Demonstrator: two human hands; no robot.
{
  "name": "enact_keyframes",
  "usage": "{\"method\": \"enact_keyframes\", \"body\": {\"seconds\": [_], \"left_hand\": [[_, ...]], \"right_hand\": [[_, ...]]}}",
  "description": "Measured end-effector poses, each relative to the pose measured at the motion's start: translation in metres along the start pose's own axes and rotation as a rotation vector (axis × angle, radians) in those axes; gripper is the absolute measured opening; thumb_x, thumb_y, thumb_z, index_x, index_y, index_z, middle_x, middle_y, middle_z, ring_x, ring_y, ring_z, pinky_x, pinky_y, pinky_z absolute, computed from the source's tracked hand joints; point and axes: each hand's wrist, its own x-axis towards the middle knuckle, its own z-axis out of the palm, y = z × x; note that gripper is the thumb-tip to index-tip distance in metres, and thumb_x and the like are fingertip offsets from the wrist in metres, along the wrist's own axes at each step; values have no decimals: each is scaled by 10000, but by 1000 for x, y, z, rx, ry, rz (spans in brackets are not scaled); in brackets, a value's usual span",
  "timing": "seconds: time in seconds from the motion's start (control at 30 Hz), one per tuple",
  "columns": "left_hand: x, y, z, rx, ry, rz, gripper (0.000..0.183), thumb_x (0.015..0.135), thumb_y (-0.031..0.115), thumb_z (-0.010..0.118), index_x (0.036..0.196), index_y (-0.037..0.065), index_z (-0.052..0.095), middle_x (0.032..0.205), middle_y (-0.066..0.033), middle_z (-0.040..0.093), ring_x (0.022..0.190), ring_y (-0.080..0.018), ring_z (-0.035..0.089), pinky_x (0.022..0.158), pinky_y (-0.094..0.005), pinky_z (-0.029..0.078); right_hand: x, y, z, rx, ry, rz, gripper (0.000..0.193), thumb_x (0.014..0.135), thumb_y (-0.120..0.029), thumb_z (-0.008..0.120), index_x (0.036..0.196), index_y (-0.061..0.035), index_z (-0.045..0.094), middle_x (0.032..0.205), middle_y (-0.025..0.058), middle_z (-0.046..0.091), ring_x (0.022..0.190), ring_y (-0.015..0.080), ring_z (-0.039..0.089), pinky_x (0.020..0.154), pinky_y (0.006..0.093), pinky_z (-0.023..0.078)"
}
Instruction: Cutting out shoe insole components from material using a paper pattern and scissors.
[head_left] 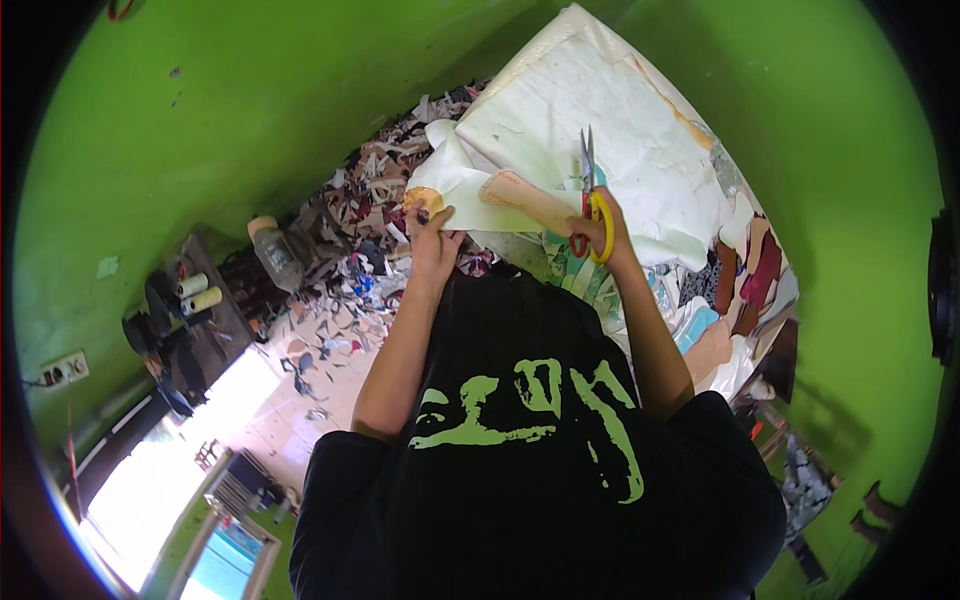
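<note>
My left hand (435, 245) pinches the lower left edge of a white sheet (463, 200), beside an orange-brown stained patch on it. My right hand (618, 238) is closed round a pair of scissors (588, 165) with one yellow and one red handle. Their blades point away from me and look slightly apart, with nothing visible between them. A long tan pattern piece (525, 198), with writing at its wide end, lies over the sheet. Its narrow end reaches my right fingers; whether they grip it is hidden.
A large white sheet (600, 90) covers the table ahead. Scraps (375, 190) heap up along the left wall. Coloured offcuts (765, 265) lie at the right edge. A clear jar (275, 255) and thread spools (200, 298) stand left. More scraps litter the tiled floor (265, 420).
</note>
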Motion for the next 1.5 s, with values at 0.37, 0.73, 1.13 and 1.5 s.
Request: {"method": "enact_keyframes", "body": {"seconds": [0.37,0.73,1.13,1.5], "left_hand": [[51,-37,17,195,-9,-472,284,849,85,728,1093,69,584,1038,-79,655,1019,-244,656,933,-405,532],[62,-37,10,459,-86,-504,295,891,123,716,1114,59,535,1052,-66,573,939,-204,624,815,-305,597],[44,-15,18,564,-61,-384,291,846,62,747,1056,55,546,1009,-53,613,894,-160,631,781,-248,583],[42,-11,23,613,-55,-323,348,817,56,775,1082,69,549,988,-28,633,874,-124,626,724,-213,551]], "right_hand": [[-5,37,-43,-318,590,98,458,863,-398,751,1003,-44,496,639,32,561,534,130,546,505,265,419],[-93,78,71,282,-170,414,527,958,-594,496,998,-74,421,668,47,530,452,127,495,410,260,403],[-58,68,114,257,-148,158,475,1003,-530,454,941,-59,463,627,37,530,478,115,524,446,259,446],[-59,38,115,170,-130,196,522,999,-554,440,932,-39,491,620,50,542,469,122,538,444,262,450]]}}
